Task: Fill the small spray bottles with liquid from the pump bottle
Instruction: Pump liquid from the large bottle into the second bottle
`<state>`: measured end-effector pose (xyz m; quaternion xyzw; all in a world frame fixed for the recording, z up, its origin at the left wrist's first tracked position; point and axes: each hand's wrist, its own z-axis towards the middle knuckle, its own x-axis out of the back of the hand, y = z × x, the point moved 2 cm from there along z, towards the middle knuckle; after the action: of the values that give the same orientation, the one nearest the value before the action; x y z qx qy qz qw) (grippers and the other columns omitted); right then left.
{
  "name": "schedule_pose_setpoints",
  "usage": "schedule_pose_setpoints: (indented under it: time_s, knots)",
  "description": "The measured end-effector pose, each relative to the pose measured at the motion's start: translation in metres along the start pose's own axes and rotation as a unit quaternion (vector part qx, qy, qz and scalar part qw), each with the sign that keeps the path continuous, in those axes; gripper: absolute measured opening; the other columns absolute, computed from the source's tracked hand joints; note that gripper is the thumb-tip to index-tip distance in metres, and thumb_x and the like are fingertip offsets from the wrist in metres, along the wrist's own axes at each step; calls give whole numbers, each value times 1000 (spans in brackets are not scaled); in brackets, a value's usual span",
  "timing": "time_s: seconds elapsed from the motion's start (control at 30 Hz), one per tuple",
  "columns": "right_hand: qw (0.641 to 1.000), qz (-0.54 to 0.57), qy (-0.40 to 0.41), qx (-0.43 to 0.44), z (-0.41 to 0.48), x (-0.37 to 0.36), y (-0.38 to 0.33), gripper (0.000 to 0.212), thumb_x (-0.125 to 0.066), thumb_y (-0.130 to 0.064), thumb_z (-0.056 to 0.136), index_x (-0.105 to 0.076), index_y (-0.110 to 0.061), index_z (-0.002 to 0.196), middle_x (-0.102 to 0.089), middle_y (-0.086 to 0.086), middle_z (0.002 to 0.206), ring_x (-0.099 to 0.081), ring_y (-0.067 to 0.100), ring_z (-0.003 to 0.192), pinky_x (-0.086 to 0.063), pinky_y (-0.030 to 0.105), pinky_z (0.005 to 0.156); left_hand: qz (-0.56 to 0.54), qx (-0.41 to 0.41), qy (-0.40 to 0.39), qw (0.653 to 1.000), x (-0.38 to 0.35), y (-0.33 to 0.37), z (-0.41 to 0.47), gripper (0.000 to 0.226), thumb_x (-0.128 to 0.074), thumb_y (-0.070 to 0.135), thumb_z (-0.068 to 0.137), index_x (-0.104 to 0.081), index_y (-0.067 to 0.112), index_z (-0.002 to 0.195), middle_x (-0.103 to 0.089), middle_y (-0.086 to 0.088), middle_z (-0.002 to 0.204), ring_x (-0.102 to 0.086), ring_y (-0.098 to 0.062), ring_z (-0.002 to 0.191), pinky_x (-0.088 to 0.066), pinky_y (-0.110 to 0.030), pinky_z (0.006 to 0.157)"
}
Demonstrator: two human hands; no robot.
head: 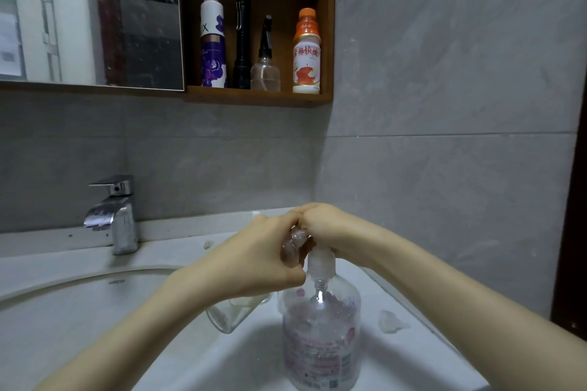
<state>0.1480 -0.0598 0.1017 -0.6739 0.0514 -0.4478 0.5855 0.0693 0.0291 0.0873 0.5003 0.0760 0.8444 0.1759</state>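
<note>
Clear plastic is gripped in the left hand point(270, 251): a small spray bottle point(293, 246) is held tilted, its mouth against the pump nozzle. The right hand point(330, 228) is clenched over the top of the pump head point(320, 262), with the fingers curled down. The two hands are touching each other at the knuckles.

The pump bottle point(320, 333) is placed upright on the white counter point(413, 301), at the right edge of the sink point(79, 311) (its liquid level cannot be told). Another clear bottle point(228, 316) is seen lying under the left wrist.

A chrome faucet point(114, 213) is mounted at the left. Above, in a wooden shelf point(260, 97), a purple-white bottle point(213, 41), a black flashlight point(243, 41), a clear sprayer point(265, 63) and an orange-capped drink point(306, 52) are lined up, beside a mirror point(89, 16).
</note>
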Motion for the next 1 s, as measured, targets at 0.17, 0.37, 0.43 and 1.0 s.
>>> schedule_pose_setpoints:
  time_s: [0.17,0.37,0.43,1.0]
  knots:
    - [1000,-13,-4,4,-4,0,-4,35,-33,6,80,-58,-12,64,-59,5,58,-55,22,58,-40,24,53,-5,-1,3,1000,1,0,0,27,-52,24,57,-49,34,82,-62,7,73,-56,-12,64,-49,-36,59]
    - [1000,-28,4,12,-3,-1,0,30,-35,8,78,-56,-9,64,-59,7,58,-56,25,62,-41,29,61,-7,-6,-16,1000,-3,0,0,41,-56,18,61,-53,23,102,-63,8,72,-54,-8,62,-46,-30,56]
    - [999,-46,-9,7,-1,-3,0,29,-35,9,79,-56,-7,68,-57,9,65,-56,27,70,-41,29,63,-10,-2,-30,999,-4,-1,-1,44,-61,12,64,-52,22,106,-61,10,71,-50,-4,60,-39,-22,54]
    - [989,-112,-90,-16,-1,11,-15,34,-34,12,80,-60,-6,90,-66,3,75,-64,14,67,-41,19,51,16,-17,13,1000,8,9,-2,33,-60,10,67,-46,37,80,-59,11,66,-50,-7,58,-33,-15,51]
